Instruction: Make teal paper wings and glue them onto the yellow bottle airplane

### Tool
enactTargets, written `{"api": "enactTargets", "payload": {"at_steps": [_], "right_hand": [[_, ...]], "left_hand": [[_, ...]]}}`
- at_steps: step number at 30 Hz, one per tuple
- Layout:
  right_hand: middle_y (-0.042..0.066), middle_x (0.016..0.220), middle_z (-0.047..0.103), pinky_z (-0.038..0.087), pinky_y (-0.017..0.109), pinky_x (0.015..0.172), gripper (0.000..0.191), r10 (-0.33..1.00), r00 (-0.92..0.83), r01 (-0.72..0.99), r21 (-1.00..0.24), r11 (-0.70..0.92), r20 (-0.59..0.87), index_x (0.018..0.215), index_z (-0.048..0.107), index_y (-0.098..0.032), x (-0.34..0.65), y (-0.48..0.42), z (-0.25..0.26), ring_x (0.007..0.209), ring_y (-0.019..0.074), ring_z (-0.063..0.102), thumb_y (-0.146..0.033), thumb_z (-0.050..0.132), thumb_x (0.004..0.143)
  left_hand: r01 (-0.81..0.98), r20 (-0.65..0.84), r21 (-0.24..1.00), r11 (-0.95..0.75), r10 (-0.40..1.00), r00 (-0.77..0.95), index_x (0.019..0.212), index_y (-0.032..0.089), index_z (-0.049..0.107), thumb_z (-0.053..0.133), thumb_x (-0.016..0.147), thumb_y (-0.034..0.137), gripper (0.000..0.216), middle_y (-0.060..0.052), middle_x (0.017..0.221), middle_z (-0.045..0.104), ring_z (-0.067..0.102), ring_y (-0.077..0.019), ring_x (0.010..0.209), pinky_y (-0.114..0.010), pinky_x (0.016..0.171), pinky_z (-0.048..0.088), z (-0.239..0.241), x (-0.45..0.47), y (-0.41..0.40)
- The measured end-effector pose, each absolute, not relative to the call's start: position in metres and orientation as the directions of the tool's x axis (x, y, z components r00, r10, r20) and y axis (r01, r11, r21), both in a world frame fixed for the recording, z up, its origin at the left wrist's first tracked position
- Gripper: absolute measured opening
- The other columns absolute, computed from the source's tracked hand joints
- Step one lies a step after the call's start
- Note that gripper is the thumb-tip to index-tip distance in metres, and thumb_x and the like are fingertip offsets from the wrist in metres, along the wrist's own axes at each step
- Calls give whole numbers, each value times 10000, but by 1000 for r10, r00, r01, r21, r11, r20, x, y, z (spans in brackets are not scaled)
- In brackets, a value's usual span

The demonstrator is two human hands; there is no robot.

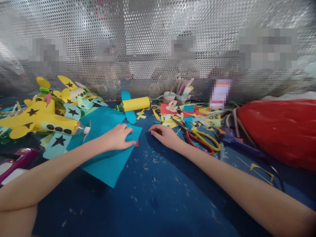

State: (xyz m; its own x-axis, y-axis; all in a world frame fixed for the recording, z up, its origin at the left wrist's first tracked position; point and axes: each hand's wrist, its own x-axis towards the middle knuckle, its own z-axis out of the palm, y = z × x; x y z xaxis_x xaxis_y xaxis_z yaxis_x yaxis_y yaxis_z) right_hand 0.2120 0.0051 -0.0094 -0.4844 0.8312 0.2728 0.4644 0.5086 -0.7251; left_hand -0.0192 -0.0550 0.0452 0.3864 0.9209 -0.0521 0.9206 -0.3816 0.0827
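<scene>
My left hand lies on a sheet of blue paper, fingers loosely bent and apart, thumb toward the sheet's right edge. A small red scrap peeks out under that edge. Over the bare blue tabletop to the right, my right hand is loosely curled with its fingers a little apart, and I see nothing in it. Beyond the hands lies a bottle wrapped in yellow paper, with a green cap and blue paper wings. Scissors with red and yellow handles lie right of my right hand.
Yellow bottle planes with black stars crowd the left, near a magenta tool. At the right are a purple glue gun and a red plastic bag. Paper scraps and a phone lie before a perforated metal screen.
</scene>
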Motion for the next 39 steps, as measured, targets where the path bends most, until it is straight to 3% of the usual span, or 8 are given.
{"api": "enactTargets", "payload": {"at_steps": [6,12,17,23,28,33,36,39], "right_hand": [[47,829,666,523,304,693,146,835,-420,433,-730,529,356,946,603,-191,211,0,-7,747,164,633,-254,512,850],[50,856,687,511,310,737,134,827,-423,481,-681,551,370,942,610,-195,215,1,-5,780,170,645,-197,509,853],[103,931,677,466,384,858,135,714,-585,610,-372,699,383,925,638,-171,223,10,-3,931,236,603,-147,535,842],[139,964,670,439,411,906,203,731,-607,716,-185,673,312,952,654,-155,231,20,-2,970,265,593,-112,464,892],[118,966,672,442,387,899,234,758,-573,745,-188,640,310,974,647,-183,233,20,-4,975,251,597,-139,423,922],[113,1005,674,434,383,890,201,727,-558,700,-244,671,399,976,630,-179,226,7,14,987,260,591,-193,437,921],[58,869,674,455,321,749,134,746,-576,633,-394,666,334,884,601,-200,219,-9,32,796,201,613,-224,471,908],[30,803,653,439,290,630,150,743,-649,589,-511,626,162,871,554,-221,216,-32,45,674,166,590,-361,511,903]], "left_hand": [[872,-125,243,-426,877,463,1349,218,460,362,870,629,639,-155,1373,510,440,-344,1278,-455,985,396,48,8,-73],[830,-61,451,-328,916,396,1121,236,490,299,910,576,443,-91,1034,657,609,-273,1046,-369,790,481,49,22,-73],[787,-55,536,-304,918,392,1097,215,488,281,929,505,394,-102,1058,645,618,-252,963,-373,819,474,48,22,-57],[687,170,426,-589,798,578,951,213,614,461,889,481,315,-87,1159,628,530,-253,1151,-413,1032,380,37,18,-63],[636,106,362,-682,708,698,1188,230,596,595,732,677,639,-137,1291,547,454,-329,1242,-499,1035,388,26,19,-89],[702,-3,333,-629,744,668,1349,220,508,543,696,765,852,-179,1458,393,291,-411,1365,-599,1092,278,21,24,-106],[717,-32,371,-591,763,646,1422,191,414,533,751,701,851,-180,1491,349,245,-398,1394,-579,1110,268,25,28,-110],[691,-34,430,-581,755,655,1417,136,388,602,763,439,752,-185,1468,387,327,-344,1373,-475,1108,330,33,24,-104]]}}
